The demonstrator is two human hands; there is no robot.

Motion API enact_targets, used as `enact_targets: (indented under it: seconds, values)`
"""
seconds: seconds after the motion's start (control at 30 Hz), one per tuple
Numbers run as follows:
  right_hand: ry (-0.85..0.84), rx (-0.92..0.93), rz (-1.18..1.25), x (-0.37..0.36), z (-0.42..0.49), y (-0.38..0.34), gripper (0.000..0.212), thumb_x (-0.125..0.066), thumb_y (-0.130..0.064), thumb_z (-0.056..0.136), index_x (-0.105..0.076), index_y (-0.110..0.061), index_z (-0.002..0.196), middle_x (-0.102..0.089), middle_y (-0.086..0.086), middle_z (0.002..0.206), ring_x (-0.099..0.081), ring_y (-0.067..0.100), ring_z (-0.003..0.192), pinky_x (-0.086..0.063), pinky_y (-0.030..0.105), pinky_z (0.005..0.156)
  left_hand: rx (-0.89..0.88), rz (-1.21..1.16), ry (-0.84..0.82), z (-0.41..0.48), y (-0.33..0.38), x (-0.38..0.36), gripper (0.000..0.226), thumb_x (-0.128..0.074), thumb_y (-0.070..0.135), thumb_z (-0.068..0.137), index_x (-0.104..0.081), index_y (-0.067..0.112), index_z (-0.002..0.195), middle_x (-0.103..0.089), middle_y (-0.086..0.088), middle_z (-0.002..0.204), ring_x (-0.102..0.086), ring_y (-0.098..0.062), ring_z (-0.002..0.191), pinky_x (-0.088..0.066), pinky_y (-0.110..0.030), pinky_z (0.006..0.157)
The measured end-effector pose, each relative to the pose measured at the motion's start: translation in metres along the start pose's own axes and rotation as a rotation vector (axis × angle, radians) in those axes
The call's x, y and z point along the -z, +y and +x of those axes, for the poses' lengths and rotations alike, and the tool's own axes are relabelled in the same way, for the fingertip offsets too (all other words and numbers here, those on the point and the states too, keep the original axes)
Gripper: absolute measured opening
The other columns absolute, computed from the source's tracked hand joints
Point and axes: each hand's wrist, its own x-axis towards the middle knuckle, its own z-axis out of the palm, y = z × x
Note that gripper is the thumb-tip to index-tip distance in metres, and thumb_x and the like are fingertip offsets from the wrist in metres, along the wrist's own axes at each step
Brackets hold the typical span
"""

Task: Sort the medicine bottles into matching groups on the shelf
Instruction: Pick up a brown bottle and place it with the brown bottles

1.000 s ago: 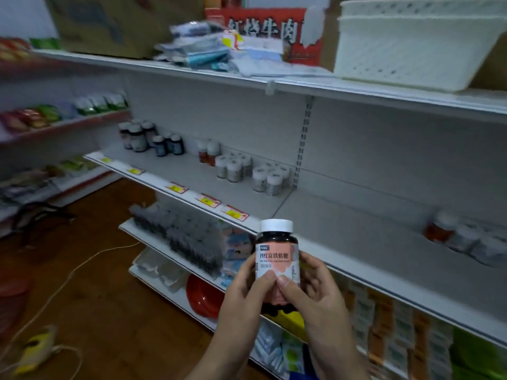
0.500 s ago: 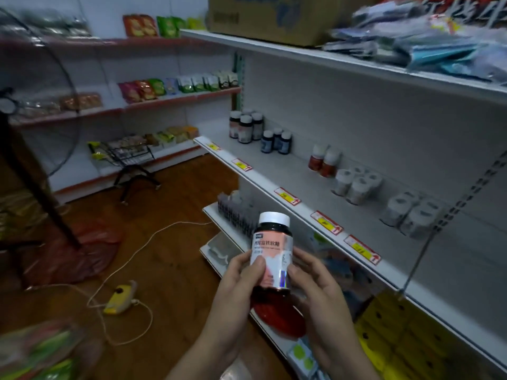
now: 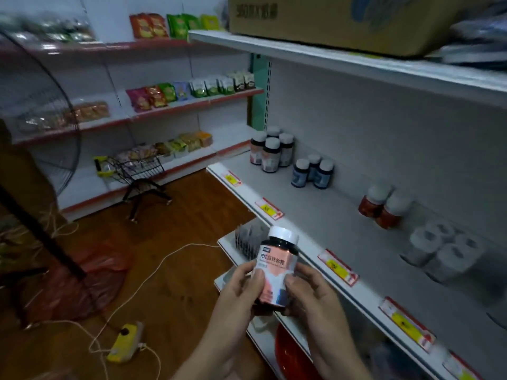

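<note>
A dark medicine bottle (image 3: 277, 266) with a white cap and a pink label is upright in front of the white shelf (image 3: 315, 215). My left hand (image 3: 238, 292) grips its left side and my right hand (image 3: 310, 294) grips its right side. On the shelf, several matching pink-label bottles (image 3: 270, 152) stand at the far left end. Three blue-label bottles (image 3: 312, 172) stand to their right, then two red bottles (image 3: 384, 205), then several white bottles (image 3: 441, 248).
A cardboard box (image 3: 343, 20) sits on the top shelf. Snack packs fill the red-edged shelves (image 3: 175, 105) on the far wall. A small shopping cart (image 3: 137, 171), a fan stand (image 3: 41, 220), a white cord and a yellow power strip (image 3: 124, 342) lie on the wooden floor.
My view has swung left along the shelf, bringing the pink-label group closer. Both hands still hold the bottle, now tilted slightly to the right.
</note>
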Motion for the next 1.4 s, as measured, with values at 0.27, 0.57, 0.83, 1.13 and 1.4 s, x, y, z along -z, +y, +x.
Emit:
enact_targets:
  seconds: [0.27,0.57,0.83,1.13,1.4]
  values:
    - [-0.010,0.057,-0.107,-0.050,0.111,-0.027,0.036,-0.077,-0.016,0.080,-0.064,-0.020,0.113,-0.076,0.003,0.103,-0.073,0.019,0.093,-0.059,0.035,0.078,-0.031,0.189,-0.008,0.122,0.037,0.030,0.022,-0.053,0.024,0.097,-0.062,0.034,0.115,-0.073,0.006,0.108,-0.070,-0.012,0.100,-0.055,-0.025,0.081]
    - [0.126,0.136,-0.263,-0.137,0.249,-0.039,0.039,-0.072,-0.013,0.084,-0.056,-0.037,0.110,-0.067,-0.018,0.103,-0.066,-0.010,0.085,-0.052,0.011,0.064,-0.100,0.423,-0.095,0.287,0.082,0.095,0.025,-0.049,0.027,0.099,-0.048,0.033,0.123,-0.062,0.010,0.118,-0.059,0.000,0.106,-0.049,-0.021,0.087]
    - [0.462,0.175,-0.400,-0.205,0.367,-0.062,0.037,-0.073,-0.042,0.079,-0.056,-0.052,0.111,-0.069,-0.021,0.098,-0.065,0.000,0.093,-0.052,0.024,0.079,-0.262,0.749,-0.324,0.441,0.132,0.117,0.037,-0.041,0.031,0.102,-0.040,0.029,0.139,-0.039,0.003,0.125,-0.049,-0.012,0.112,-0.039,-0.024,0.092]
    - [0.578,0.089,-0.363,-0.219,0.401,-0.061,0.041,-0.070,-0.047,0.080,-0.058,-0.041,0.119,-0.068,-0.018,0.112,-0.065,0.005,0.103,-0.049,0.019,0.079,-0.248,0.792,-0.484,0.496,0.126,0.118,0.048,-0.050,0.019,0.099,-0.039,0.024,0.145,-0.048,-0.010,0.135,-0.052,-0.013,0.108,-0.039,-0.023,0.087]
    - [0.756,0.089,-0.312,-0.202,0.363,-0.052,0.043,-0.070,-0.020,0.084,-0.053,-0.025,0.124,-0.059,-0.005,0.115,-0.057,0.014,0.111,-0.046,0.026,0.092,-0.293,0.705,-0.278,0.453,0.146,0.118,0.056,-0.064,0.021,0.091,-0.039,0.016,0.141,-0.045,-0.003,0.136,-0.047,-0.016,0.119,-0.042,-0.026,0.088]
